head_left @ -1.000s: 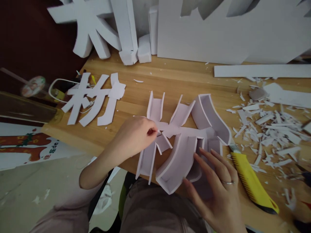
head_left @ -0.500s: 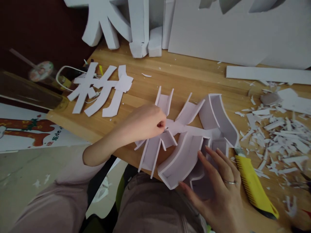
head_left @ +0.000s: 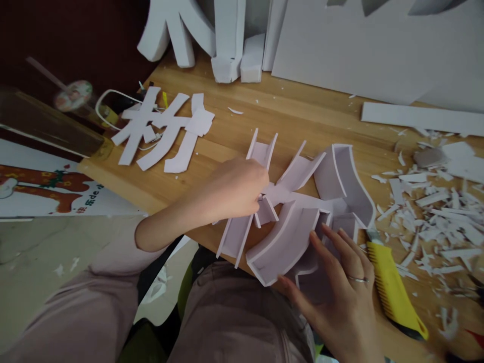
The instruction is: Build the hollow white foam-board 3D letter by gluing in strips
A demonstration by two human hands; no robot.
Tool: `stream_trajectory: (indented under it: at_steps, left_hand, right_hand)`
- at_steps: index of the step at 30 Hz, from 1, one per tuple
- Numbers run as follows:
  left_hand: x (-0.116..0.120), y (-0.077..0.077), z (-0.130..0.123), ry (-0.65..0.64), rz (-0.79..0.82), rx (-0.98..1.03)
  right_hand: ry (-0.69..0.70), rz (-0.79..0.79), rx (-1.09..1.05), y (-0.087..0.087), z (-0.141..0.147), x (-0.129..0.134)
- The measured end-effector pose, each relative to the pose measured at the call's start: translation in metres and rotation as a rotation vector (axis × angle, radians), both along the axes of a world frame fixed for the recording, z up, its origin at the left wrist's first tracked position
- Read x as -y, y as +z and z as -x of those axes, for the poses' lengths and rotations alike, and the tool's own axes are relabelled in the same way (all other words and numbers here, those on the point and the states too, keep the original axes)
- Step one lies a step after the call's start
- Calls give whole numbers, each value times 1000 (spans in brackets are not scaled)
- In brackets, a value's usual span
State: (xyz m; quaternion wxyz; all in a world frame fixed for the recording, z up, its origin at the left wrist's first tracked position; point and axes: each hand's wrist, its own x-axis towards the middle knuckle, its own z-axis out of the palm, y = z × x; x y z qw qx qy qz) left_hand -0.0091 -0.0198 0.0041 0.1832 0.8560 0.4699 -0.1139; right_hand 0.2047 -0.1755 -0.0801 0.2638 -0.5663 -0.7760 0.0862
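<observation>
A white foam-board character (head_left: 282, 194) with upright side walls lies at the table's front edge. My left hand (head_left: 242, 189) is closed over the left part of it, fingertips pinched near the junction of its strokes; whatever they hold is too small to make out. My right hand (head_left: 340, 282) has its fingers spread, the fingertips touching the curved walls at the right part of the character. A ring is on one of its fingers. Just beyond this hand lies a yellow-handled cutter (head_left: 395, 287), blade pointing away.
Flat white cut-outs (head_left: 174, 126) and a white cable lie at the left. Large white letters (head_left: 229, 40) and a board (head_left: 370, 55) stand at the back. A heap of white scraps (head_left: 446, 212) covers the right side. A cup with a straw (head_left: 75, 96) is at far left.
The whole view has shifted slightly. My left hand has moved a little up and away along the character, still closed. My right hand keeps nearly the same place on the walls.
</observation>
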Motion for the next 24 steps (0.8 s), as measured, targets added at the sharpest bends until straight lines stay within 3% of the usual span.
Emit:
stream_trajectory:
  at_steps: [7,11,17,24]
  left_hand:
    - [-6,0,-6,-26,-7,44]
    - [-10,-4,-3,-25,23,55]
    - [-9,-17,11,8,24,214]
    - [2,-33,20,106,68,358]
  right_hand:
    - [-10,8,14,-1,0,2]
    - [-37,-11,67,10,4,0]
    - [-75,-71,-4,31,39,-32]
    - [-129,10,1,24,59,-58]
